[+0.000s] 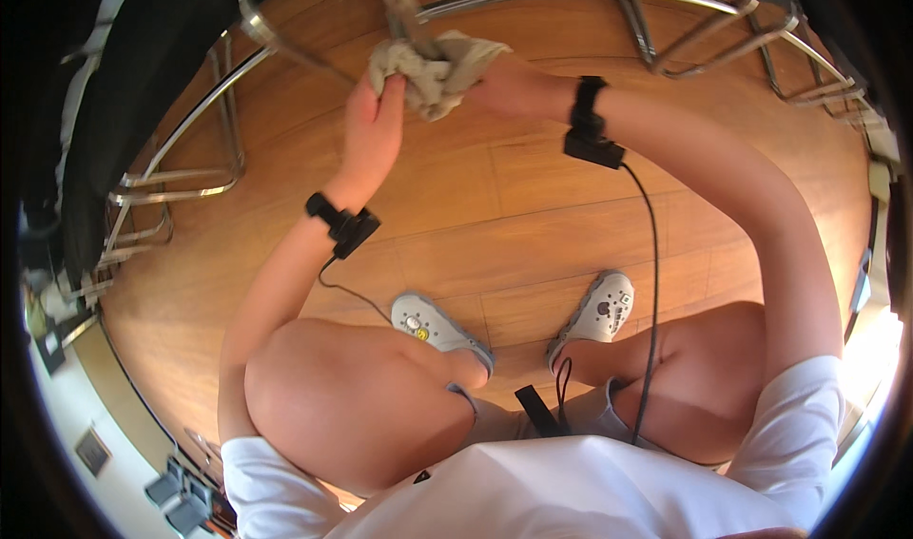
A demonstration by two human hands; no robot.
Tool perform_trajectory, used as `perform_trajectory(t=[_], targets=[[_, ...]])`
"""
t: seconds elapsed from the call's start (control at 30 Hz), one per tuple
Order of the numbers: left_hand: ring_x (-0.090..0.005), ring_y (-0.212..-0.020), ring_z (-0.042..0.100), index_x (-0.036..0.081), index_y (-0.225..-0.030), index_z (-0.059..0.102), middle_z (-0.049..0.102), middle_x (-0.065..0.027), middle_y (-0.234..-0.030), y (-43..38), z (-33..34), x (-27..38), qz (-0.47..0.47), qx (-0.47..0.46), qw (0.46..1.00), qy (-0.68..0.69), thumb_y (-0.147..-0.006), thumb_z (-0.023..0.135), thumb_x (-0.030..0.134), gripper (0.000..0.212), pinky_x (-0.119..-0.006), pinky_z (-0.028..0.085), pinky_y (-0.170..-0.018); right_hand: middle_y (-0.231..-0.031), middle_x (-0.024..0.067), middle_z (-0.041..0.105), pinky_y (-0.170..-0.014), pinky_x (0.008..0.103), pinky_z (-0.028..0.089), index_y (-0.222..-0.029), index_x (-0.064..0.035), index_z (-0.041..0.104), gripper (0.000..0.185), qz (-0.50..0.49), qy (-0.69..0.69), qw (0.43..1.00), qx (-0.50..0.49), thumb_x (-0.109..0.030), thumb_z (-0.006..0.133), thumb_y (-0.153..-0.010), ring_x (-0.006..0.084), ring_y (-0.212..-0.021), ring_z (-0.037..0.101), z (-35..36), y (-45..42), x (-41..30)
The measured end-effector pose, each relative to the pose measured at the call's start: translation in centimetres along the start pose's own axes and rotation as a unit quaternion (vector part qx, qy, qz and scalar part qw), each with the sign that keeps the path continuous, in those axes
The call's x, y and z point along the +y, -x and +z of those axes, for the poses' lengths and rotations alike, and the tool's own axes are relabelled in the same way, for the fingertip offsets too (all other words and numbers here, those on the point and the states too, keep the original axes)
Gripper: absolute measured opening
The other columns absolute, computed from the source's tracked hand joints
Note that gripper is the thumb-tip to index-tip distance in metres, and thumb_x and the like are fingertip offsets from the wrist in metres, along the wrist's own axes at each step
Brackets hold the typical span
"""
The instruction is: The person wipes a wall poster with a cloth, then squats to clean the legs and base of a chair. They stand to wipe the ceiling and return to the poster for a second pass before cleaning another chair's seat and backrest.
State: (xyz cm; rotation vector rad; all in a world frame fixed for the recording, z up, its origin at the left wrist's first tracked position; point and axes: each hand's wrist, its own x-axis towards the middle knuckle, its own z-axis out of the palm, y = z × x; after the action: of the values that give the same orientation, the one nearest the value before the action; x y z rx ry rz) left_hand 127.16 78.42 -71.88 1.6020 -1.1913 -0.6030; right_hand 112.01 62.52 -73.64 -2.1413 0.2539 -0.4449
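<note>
A crumpled beige cloth (431,83) is wrapped against a shiny metal chair leg (399,4) at the top of the head view. My left hand (376,122) grips the cloth's left side, thumb on top. From the right, my right hand (499,86) has hold of the other side, its fingers mostly hidden behind the folds. The cloth covers the lower part of the leg, so how far it goes around cannot be told.
Chromed tubular chair frames (702,54) curve along the top and left (182,186). Wooden plank flooring (456,204) lies below. Black wrist-worn devices (595,129) trail cables (655,254) past my knees. My feet are in white clogs (442,329).
</note>
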Motion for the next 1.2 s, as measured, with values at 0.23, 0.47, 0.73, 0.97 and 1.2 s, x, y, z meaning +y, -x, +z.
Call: perform_trajectory(t=[0.23, 0.47, 0.73, 0.97, 1.2], targets=[[-0.0226, -0.094, 0.062, -0.003, -0.119, 0.058, 0.068, -0.0119, -0.103, 0.9, -0.9, 0.1, 0.001, 0.047, 0.997, 0.056, -0.108, 0.048, 0.019, 0.026, -0.033, 0.048, -0.089, -0.120, 0.0148, 0.065, -0.092, 0.0349, 0.050, -0.130, -0.0013, 0.057, 0.040, 0.075, -0.135, 0.985, -0.082, -0.017, 0.065, -0.095, 0.0231, -0.108, 0.064, 1.1, -0.3, 0.7], [-0.0198, -0.089, 0.061, -0.001, -0.112, 0.063, 0.068, -0.0093, -0.095, 2.3, -2.3, -3.0, -0.047, 0.029, 0.993, 0.102, -0.109, 0.048, 0.023, 0.029, -0.033, 0.049, -0.084, -0.122, 0.0081, 0.066, -0.095, 0.0318, 0.050, -0.131, 0.0010, 0.058, 0.036, 0.262, -0.156, 0.950, -0.060, -0.017, 0.058, -0.100, 0.0189, -0.111, 0.063, -1.2, 1.0, 3.6], [-0.0097, -0.074, 0.059, 0.001, -0.099, 0.067, 0.065, -0.0026, -0.081, 4.8, -4.8, -6.4, -0.139, -0.010, 0.985, 0.098, -0.110, 0.045, 0.024, 0.033, -0.026, 0.047, -0.072, -0.126, 0.0143, 0.065, -0.095, 0.0349, 0.050, -0.126, -0.0040, 0.064, 0.032, 0.254, -0.252, 0.918, 0.172, -0.019, 0.058, -0.099, 0.0234, -0.111, 0.063, -1.9, -4.0, 6.6], [-0.0087, -0.072, 0.058, 0.002, -0.094, 0.066, 0.062, -0.0016, -0.078, 5.5, -6.4, -10.7, -0.159, 0.009, 0.985, 0.064, -0.108, 0.045, 0.019, 0.030, -0.025, 0.048, -0.069, -0.112, 0.0202, 0.067, -0.085, 0.0404, 0.052, -0.116, -0.0008, 0.066, 0.029, 0.166, -0.026, 0.968, 0.185, -0.020, 0.060, -0.095, 0.0309, -0.100, 0.065, 3.1, -15.5, 13.4], [-0.0080, -0.069, 0.057, 0.002, -0.093, 0.063, 0.059, -0.0010, -0.073, 5.8, -6.0, -10.2, -0.186, -0.023, 0.982, 0.037, -0.108, 0.045, 0.017, 0.027, -0.024, 0.047, -0.065, -0.098, 0.0261, 0.070, -0.075, 0.0458, 0.053, -0.106, 0.0025, 0.068, 0.027, 0.109, 0.262, 0.956, -0.069, -0.020, 0.063, -0.092, 0.0384, -0.090, 0.067, 8.1, -16.1, 16.3]])
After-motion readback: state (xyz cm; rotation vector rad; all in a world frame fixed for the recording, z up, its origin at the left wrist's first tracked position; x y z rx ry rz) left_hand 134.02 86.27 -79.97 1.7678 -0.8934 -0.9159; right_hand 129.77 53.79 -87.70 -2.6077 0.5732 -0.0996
